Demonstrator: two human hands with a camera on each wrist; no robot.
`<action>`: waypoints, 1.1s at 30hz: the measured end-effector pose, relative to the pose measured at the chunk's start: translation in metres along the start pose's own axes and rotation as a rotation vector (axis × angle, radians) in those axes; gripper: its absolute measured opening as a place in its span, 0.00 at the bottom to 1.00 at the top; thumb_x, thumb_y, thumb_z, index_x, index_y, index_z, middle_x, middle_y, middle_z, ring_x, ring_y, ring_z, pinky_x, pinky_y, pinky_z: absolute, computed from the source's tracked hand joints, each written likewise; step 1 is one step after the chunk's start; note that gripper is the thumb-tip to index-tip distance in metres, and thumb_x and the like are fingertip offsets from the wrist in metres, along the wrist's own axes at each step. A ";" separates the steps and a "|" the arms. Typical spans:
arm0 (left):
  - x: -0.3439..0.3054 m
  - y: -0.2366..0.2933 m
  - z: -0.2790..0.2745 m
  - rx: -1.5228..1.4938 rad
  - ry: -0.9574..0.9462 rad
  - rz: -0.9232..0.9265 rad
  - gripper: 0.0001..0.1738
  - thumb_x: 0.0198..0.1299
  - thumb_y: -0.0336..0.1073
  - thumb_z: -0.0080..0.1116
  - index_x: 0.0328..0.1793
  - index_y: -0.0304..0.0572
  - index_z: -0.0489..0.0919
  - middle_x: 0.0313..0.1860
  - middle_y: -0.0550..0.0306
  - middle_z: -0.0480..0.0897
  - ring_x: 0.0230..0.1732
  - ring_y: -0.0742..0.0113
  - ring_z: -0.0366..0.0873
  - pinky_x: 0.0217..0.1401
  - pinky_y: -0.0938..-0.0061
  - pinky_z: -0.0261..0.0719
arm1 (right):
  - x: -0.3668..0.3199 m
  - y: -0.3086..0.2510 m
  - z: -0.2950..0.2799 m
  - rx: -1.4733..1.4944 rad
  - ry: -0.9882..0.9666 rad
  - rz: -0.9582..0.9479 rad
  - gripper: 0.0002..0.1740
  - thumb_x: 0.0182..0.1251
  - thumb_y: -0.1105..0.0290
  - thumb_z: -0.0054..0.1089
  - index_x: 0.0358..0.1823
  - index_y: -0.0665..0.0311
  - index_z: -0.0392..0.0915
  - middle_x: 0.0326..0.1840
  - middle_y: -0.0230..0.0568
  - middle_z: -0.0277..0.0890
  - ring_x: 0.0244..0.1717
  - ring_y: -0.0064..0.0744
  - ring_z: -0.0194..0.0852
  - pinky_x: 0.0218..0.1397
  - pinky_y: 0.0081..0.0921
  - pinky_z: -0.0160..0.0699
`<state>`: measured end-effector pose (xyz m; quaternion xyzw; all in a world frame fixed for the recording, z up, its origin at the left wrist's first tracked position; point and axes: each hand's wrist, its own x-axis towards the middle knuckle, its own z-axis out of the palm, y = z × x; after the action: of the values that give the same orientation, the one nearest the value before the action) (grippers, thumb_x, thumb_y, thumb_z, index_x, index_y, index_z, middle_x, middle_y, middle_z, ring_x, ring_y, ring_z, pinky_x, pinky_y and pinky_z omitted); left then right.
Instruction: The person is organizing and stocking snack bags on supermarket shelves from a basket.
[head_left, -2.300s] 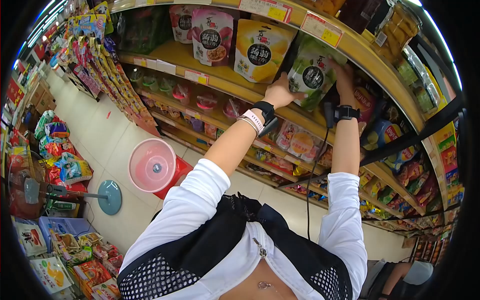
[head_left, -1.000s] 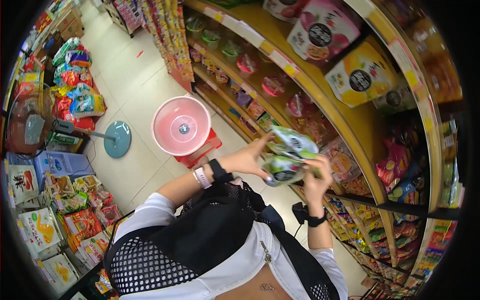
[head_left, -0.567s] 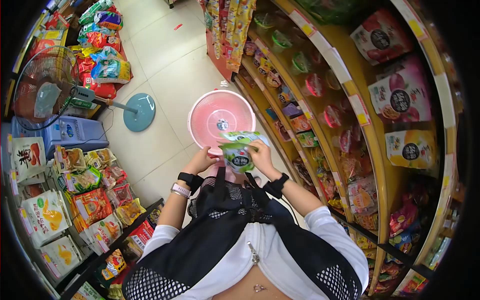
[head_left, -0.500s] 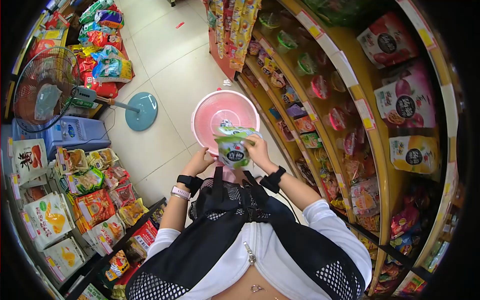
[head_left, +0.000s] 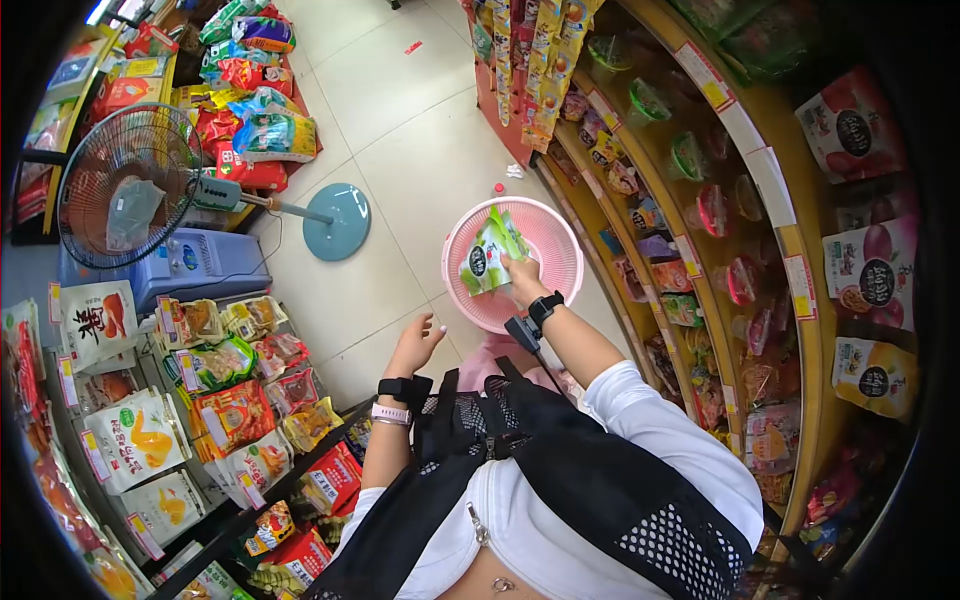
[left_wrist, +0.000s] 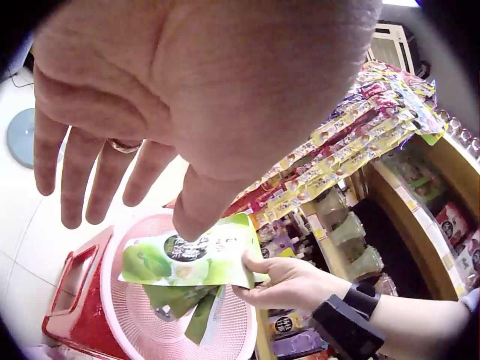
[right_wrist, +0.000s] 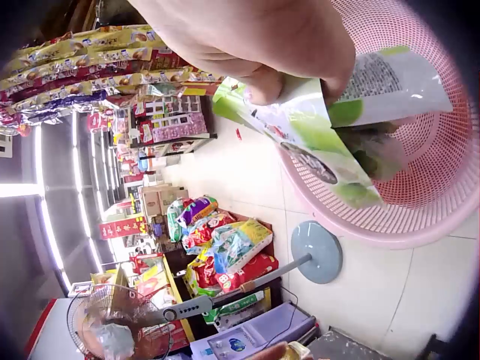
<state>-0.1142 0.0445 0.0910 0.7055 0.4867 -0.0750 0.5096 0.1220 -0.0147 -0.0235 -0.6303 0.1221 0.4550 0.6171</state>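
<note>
My right hand (head_left: 522,278) pinches green-and-white jelly pouches (head_left: 490,255) by one edge. In the head view the pouches overlap the inside of a pink plastic basket (head_left: 562,250). Seen from the left wrist, a flat front pouch (left_wrist: 187,259) covers part of other green packaging (left_wrist: 202,315) beneath it. The right wrist view shows the thumb and fingers on the pouch's (right_wrist: 300,142) top corner, with the basket's mesh wall (right_wrist: 427,157) behind. Nothing is in my left hand (head_left: 415,343), which hangs left of the basket with its fingers extended and apart.
A red stool (left_wrist: 82,300) stands at the basket. To the right, curved shelves (head_left: 790,260) carry jelly cups and pouches. A floor fan (head_left: 130,185) with a round blue base (head_left: 337,222) and a rack of snack packets (head_left: 240,410) stand on the left. Tiled floor (head_left: 390,150) runs between.
The green pouches came off the shelf in both hands, then moved to the basket in the right hand alone. The left hand has let go and drawn aside. The view has swung round.
</note>
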 end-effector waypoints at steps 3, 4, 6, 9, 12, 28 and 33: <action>-0.003 -0.011 -0.001 0.024 -0.008 -0.037 0.31 0.57 0.46 0.59 0.62 0.34 0.68 0.53 0.34 0.75 0.54 0.47 0.75 0.54 0.61 0.74 | 0.014 0.003 -0.010 0.229 -0.114 0.058 0.11 0.55 0.79 0.60 0.41 0.72 0.78 0.40 0.43 0.78 0.36 0.32 0.77 0.38 0.28 0.75; -0.004 -0.011 0.000 0.032 -0.012 -0.060 0.31 0.57 0.46 0.59 0.62 0.33 0.68 0.53 0.34 0.75 0.54 0.47 0.76 0.54 0.62 0.74 | 0.026 0.012 -0.023 0.231 -0.109 0.058 0.11 0.55 0.79 0.60 0.41 0.72 0.78 0.40 0.43 0.78 0.36 0.32 0.77 0.38 0.28 0.75; -0.003 -0.009 0.002 0.051 -0.024 -0.060 0.31 0.57 0.46 0.59 0.62 0.33 0.68 0.53 0.34 0.75 0.53 0.47 0.76 0.54 0.62 0.74 | 0.039 0.019 -0.048 0.194 -0.077 -0.078 0.11 0.53 0.81 0.60 0.40 0.71 0.78 0.39 0.43 0.78 0.36 0.32 0.77 0.39 0.27 0.76; 0.003 -0.003 0.009 0.072 -0.052 -0.035 0.31 0.57 0.46 0.59 0.62 0.33 0.68 0.52 0.34 0.76 0.53 0.47 0.76 0.54 0.63 0.75 | 0.026 -0.006 -0.089 -0.330 0.278 -0.160 0.13 0.49 0.81 0.58 0.39 0.65 0.79 0.39 0.47 0.79 0.38 0.38 0.79 0.41 0.29 0.77; 0.013 0.003 0.022 0.078 -0.094 0.011 0.31 0.57 0.46 0.58 0.61 0.33 0.68 0.52 0.34 0.76 0.52 0.48 0.77 0.53 0.63 0.75 | 0.004 -0.025 -0.119 -0.573 0.409 -0.175 0.15 0.48 0.79 0.55 0.39 0.62 0.80 0.40 0.48 0.79 0.40 0.41 0.79 0.44 0.30 0.76; 0.061 0.085 0.117 0.343 -0.386 0.362 0.29 0.57 0.47 0.58 0.57 0.30 0.72 0.47 0.38 0.80 0.48 0.52 0.79 0.51 0.66 0.75 | -0.259 -0.192 -0.295 -0.454 0.248 -0.773 0.11 0.59 0.70 0.60 0.41 0.65 0.79 0.36 0.34 0.79 0.37 0.20 0.74 0.41 0.20 0.73; 0.031 0.140 0.141 0.432 -0.389 0.410 0.27 0.56 0.50 0.57 0.55 0.38 0.76 0.47 0.39 0.80 0.49 0.53 0.78 0.53 0.68 0.74 | -0.405 -0.293 -0.343 -0.601 0.791 -1.222 0.13 0.58 0.69 0.62 0.43 0.65 0.77 0.41 0.35 0.78 0.41 0.23 0.73 0.45 0.19 0.71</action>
<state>0.0640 -0.0494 0.0969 0.8526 0.2020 -0.2054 0.4360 0.2514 -0.4239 0.4049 -0.8405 -0.1639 -0.2096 0.4719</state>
